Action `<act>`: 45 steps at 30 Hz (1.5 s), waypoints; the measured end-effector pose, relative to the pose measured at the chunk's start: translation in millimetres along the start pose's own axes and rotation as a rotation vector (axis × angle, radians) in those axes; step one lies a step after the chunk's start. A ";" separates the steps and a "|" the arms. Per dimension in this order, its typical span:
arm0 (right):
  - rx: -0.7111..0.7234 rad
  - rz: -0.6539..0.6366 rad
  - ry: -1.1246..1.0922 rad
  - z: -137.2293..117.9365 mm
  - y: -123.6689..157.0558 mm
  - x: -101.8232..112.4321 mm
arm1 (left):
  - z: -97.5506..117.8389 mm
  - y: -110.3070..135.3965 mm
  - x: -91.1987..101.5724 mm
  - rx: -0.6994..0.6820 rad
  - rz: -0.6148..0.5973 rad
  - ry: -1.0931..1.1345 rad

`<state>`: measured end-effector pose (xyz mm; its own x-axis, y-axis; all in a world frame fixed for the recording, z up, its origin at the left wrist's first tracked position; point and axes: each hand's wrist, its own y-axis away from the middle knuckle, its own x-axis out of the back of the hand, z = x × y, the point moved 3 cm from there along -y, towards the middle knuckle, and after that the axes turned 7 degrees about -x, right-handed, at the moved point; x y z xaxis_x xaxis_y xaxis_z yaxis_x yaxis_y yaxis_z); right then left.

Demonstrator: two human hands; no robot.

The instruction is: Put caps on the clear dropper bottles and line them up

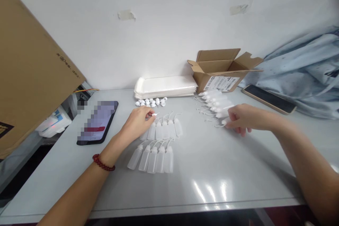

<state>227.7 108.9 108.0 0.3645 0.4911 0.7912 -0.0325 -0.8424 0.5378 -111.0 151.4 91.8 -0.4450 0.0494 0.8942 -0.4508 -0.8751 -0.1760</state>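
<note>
My left hand (140, 122), with a red beaded bracelet on its wrist, pinches a small white cap (154, 114) with a thin tip. Below it lie two rows of small translucent squeeze bottles (153, 160) with white tops and thin curved tubes. At the right, my right hand (242, 118) has its fingers closed on another squeeze bottle (224, 122); its white top and tube stick out while its body is hidden by the hand. This bottle is at the near end of a row of similar bottles (215, 100). Loose white caps (152, 102) lie beyond my left hand.
A stack of white envelopes (166, 86) lies against the wall beside an open cardboard box (217, 74). One phone (97, 123) lies on the left, another phone (268, 99) on the right near bluish cloth (304, 74). A large cardboard panel (31, 56) leans at the left.
</note>
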 end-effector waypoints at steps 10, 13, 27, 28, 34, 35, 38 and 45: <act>-0.028 -0.006 0.053 -1.3 -6.8 -2.2 | 2.3 -0.4 0.7 0.001 0.002 0.011; -0.013 -0.004 0.042 -3.2 -5.4 -2.0 | 2.4 -0.3 1.1 0.004 0.002 0.016; 0.444 0.211 -0.174 -56.9 22.5 -28.5 | -1.9 0.6 2.2 0.105 0.116 0.123; 0.541 0.255 -0.198 -65.7 23.7 -36.2 | -1.0 0.6 2.7 0.116 0.130 0.141; 0.737 0.288 0.001 -94.8 18.8 -75.5 | 18.9 4.7 6.1 0.164 0.108 0.448; 0.730 0.301 0.020 -96.1 17.3 -77.3 | 23.0 6.3 6.4 0.196 0.089 0.516; 0.703 0.350 0.098 -97.6 13.3 -78.5 | 32.4 11.2 5.6 0.286 0.009 0.667; 0.686 0.439 0.033 -90.8 6.0 -76.6 | 38.9 16.1 6.9 0.299 0.003 0.941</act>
<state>115.0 86.4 77.0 0.4232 0.0820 0.9023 0.4155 -0.9026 -0.1128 -91.3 118.9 111.1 -0.9382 0.2963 0.1791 -0.2923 -0.9551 0.0491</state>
